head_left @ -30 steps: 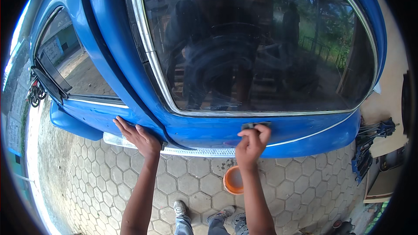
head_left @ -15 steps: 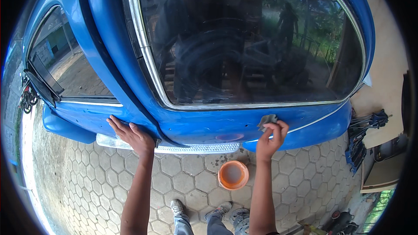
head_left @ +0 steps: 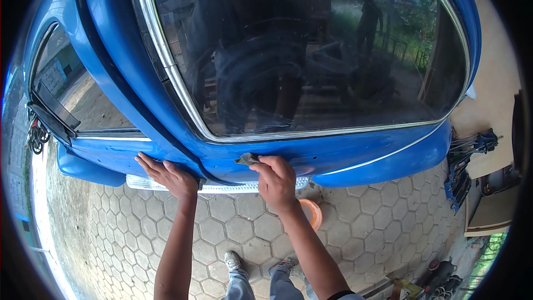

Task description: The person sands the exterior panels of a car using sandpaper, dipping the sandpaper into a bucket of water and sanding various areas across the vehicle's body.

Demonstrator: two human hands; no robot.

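Note:
A blue car (head_left: 344, 153) stands across the view, its side panel below the dark rear side window (head_left: 333, 66). My left hand (head_left: 171, 176) lies flat on the panel near the door seam, fingers spread and holding nothing. Between the fingers of my right hand (head_left: 277, 182) is a small dark grey piece of sandpaper (head_left: 246, 159), pressed against the blue panel just right of the seam. Whether the sheet is folded cannot be made out. Small holes and scuffs mark the paint below the chrome window trim (head_left: 311, 134).
An orange bucket (head_left: 317, 215) sits on the hexagonal pavers (head_left: 222, 233), partly hidden behind my right forearm. A light ribbed running board (head_left: 233, 188) runs under the car. Dark metal parts (head_left: 461, 172) lie at the right, beside a wooden box (head_left: 491, 214).
My right hand has slid left along the panel with the sandpaper, from beneath the window's right part to near the door seam. My left hand stays in place.

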